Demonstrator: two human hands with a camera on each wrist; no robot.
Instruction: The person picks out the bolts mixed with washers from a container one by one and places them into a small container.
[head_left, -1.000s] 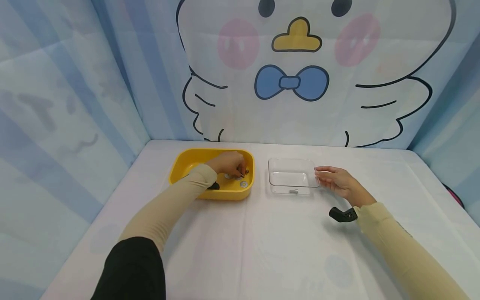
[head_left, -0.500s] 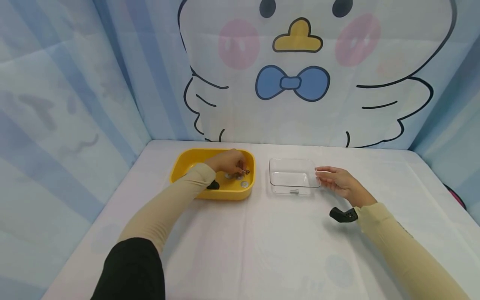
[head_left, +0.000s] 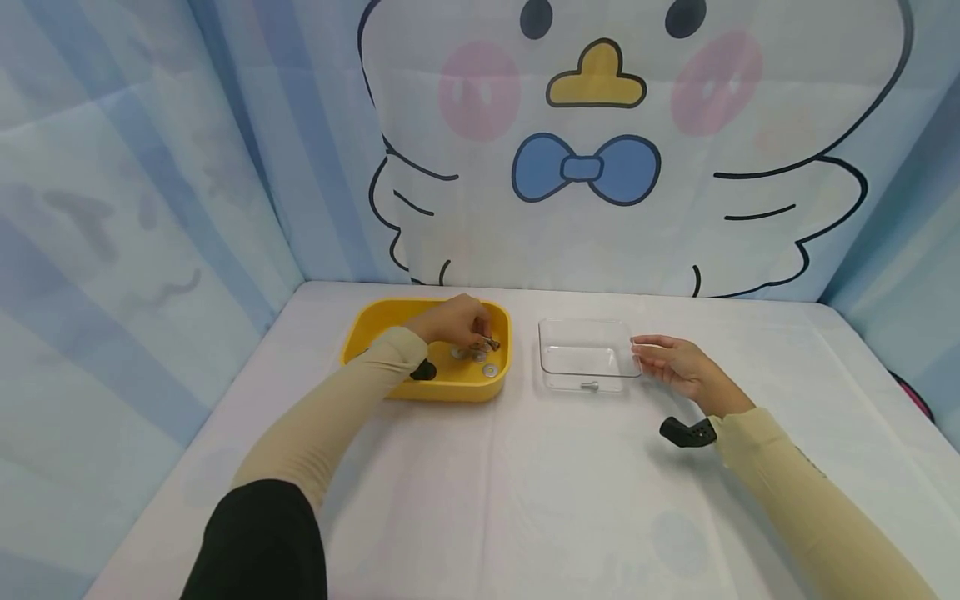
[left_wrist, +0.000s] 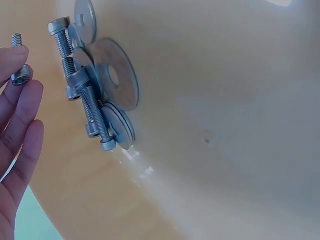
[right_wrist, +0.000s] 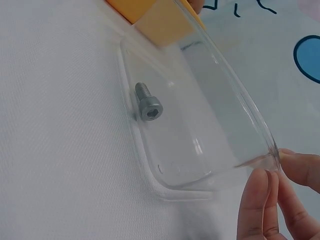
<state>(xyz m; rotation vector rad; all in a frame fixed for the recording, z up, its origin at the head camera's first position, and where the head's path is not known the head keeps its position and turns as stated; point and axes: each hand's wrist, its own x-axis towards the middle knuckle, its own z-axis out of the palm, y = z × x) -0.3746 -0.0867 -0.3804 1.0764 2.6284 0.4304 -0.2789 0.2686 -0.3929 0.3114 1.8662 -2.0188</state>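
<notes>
My left hand [head_left: 456,322] is over the right part of a yellow tray [head_left: 450,390], pinching a short socket head screw [left_wrist: 20,75] between thumb and fingers. In the left wrist view, several more socket head screws [left_wrist: 92,112] lie clustered with flat washers [left_wrist: 129,82] on the tray floor. To the right, a clear plastic box [head_left: 555,372] stands on the table. Thumb and fingers of my right hand [head_left: 678,367] pinch its right wall at the rim. One socket head screw [right_wrist: 149,105] lies inside that box, near its front wall.
A white cloth covers the table [head_left: 585,500]. Behind it hangs a printed curtain [head_left: 585,242], with a blue side curtain [head_left: 135,292] on the left. A black wrist device [head_left: 687,432] sits below my right wrist.
My left hand has risen slightly from the tray floor, and the screw in its fingers shows more clearly. The right hand and the clear box stay in place.
</notes>
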